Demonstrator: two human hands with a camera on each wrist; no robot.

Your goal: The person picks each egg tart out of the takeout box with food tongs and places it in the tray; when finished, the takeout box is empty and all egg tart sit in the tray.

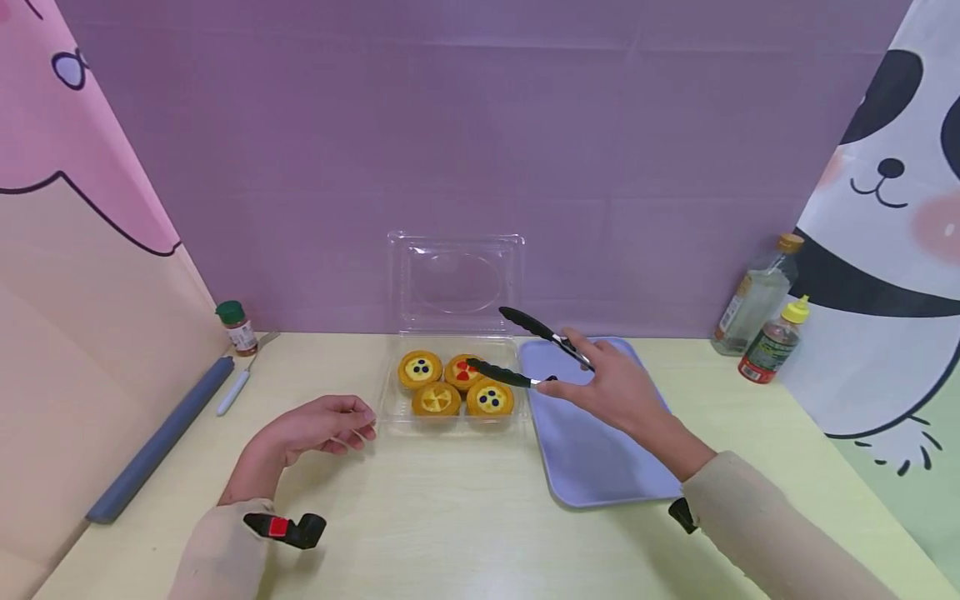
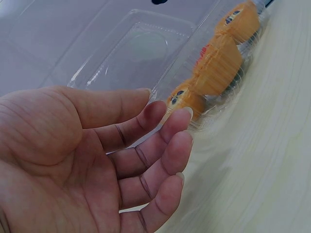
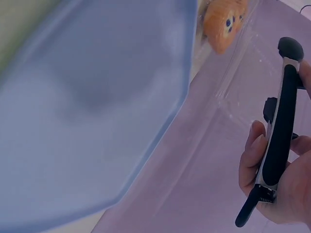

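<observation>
A clear plastic container (image 1: 459,332) stands with its lid raised at the back. Several toy egg tarts sit in its base: a plain yellow one (image 1: 435,402), a red-topped one (image 1: 459,375) and others with blue dots (image 1: 491,398). My left hand (image 1: 322,425) is at the container's front-left corner, thumb and index finger pinching its rim; the left wrist view shows the fingertips there. With my right hand (image 1: 626,387) I hold black-and-silver tongs (image 3: 279,136), arms spread apart. One black tong arm (image 1: 498,373) hovers over the red-topped tart, with nothing between the arms.
A lavender tray (image 1: 600,458) lies under my right hand, right of the container. A green-capped jar (image 1: 238,329), a fork (image 1: 236,392) and a blue-grey bar (image 1: 161,442) are on the left. Two bottles, one tall (image 1: 753,300) and one yellow-capped (image 1: 772,346), stand back right.
</observation>
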